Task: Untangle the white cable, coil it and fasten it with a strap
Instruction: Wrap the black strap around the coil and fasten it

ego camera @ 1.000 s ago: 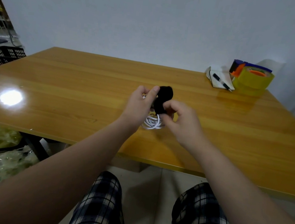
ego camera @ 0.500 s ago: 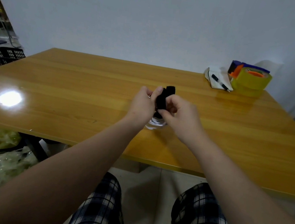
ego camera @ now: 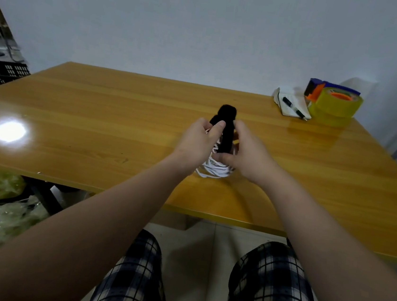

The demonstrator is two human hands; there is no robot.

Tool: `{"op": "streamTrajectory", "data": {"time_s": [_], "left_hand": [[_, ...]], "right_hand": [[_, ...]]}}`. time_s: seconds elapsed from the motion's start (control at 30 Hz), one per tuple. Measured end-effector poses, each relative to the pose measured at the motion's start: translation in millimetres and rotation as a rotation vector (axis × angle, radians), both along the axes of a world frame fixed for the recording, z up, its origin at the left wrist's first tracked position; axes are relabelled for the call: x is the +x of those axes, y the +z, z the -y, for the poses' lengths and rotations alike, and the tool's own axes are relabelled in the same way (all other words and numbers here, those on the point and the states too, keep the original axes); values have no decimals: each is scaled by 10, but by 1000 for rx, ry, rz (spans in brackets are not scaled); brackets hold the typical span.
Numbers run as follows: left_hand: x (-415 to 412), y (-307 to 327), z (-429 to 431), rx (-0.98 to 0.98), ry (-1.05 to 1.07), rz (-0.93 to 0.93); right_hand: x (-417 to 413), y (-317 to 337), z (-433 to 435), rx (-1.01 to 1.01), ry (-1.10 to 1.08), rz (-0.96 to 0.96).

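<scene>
Over the table point(ego camera: 97, 119), the left hand point(ego camera: 198, 145) grips the coiled white cable point(ego camera: 215, 170) from 9 o'clock, the right hand point(ego camera: 249, 153) from 3 o'clock. The black strap point(ego camera: 226, 135) wraps its 12 o'clock end

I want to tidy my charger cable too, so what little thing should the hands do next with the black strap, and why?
Probably pull the black strap snug and press its loose end down. The white cable is already coiled, held by the left hand; the right hand pinches the strap, which crosses the loops, but its top sticks up, seemingly not yet fastened.
</scene>
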State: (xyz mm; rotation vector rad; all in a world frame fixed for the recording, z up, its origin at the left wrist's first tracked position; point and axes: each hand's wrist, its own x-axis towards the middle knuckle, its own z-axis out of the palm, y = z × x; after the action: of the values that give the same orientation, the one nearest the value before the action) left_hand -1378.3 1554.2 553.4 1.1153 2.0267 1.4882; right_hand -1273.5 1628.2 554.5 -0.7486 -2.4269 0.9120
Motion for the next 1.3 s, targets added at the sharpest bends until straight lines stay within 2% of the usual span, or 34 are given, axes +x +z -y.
{"op": "streamTrajectory", "data": {"time_s": [0.1,0.27,0.53,0.67,0.83,0.97,1.13,1.23,1.3], "left_hand": [[-39,-3,46,-5,-81,7],[-97,-15,114,-17,-202,59],[-84,-5,144,-206,-218,117],[-93,-15,147,-209,-162,192],[-130,-58,136,-42,-129,309],[-113,-66,177,30,-198,292],[-54,-138,208,99,-164,264],[-19,-134,190,91,-135,222],[-9,-112,153,40,-102,215]], "right_hand": [[13,28,-30,26,16,67],[61,-36,18,28,29,-25],[53,-150,92,201,-30,-27],[30,-186,64,228,-65,-31],[42,-165,38,133,-23,-50],[55,-181,54,-13,-63,-85],[34,-104,25,-128,-87,128],[31,-106,44,-227,-85,64],[30,-129,80,-222,-90,-16]]}}
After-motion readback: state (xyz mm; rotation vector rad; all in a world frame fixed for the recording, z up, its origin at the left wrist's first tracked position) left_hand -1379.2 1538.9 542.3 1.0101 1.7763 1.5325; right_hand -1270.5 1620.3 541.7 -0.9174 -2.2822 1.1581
